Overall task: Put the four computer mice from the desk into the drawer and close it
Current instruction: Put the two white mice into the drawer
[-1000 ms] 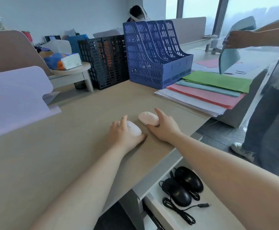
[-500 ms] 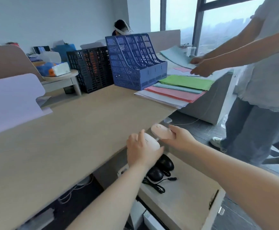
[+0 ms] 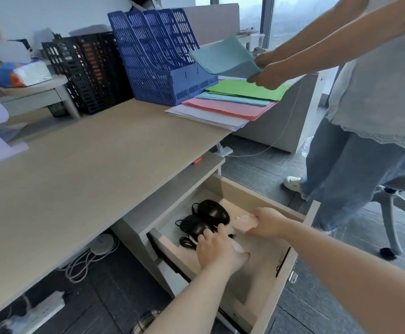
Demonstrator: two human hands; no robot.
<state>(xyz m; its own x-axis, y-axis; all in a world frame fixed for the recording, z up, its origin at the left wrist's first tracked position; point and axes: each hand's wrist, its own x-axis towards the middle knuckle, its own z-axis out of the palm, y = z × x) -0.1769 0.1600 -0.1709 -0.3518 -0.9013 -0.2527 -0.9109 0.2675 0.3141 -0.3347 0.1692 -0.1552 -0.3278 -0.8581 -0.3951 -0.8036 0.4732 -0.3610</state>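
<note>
Carried both pale mice off desk [image 3: 100,153] down into open drawer [image 3: 286,273], lower centre. Left hand [image 3: 218,251] cupping white mouse [image 3: 237,247], right hand [image 3: 268,225] pinching pink mouse [image 3: 245,221], beside two black mice [image 3: 206,219]. Next: release both, push drawer shut.

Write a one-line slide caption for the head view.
Both hands lower light-coloured mice into the open drawer: left hand, right hand with pink mouse, beside two black wired mice.

Two black wired mice [image 3: 205,219] lie side by side at the back of the open drawer [image 3: 272,300]; a pink mouse [image 3: 245,221] and a white mouse [image 3: 237,247] are over its middle.
</note>
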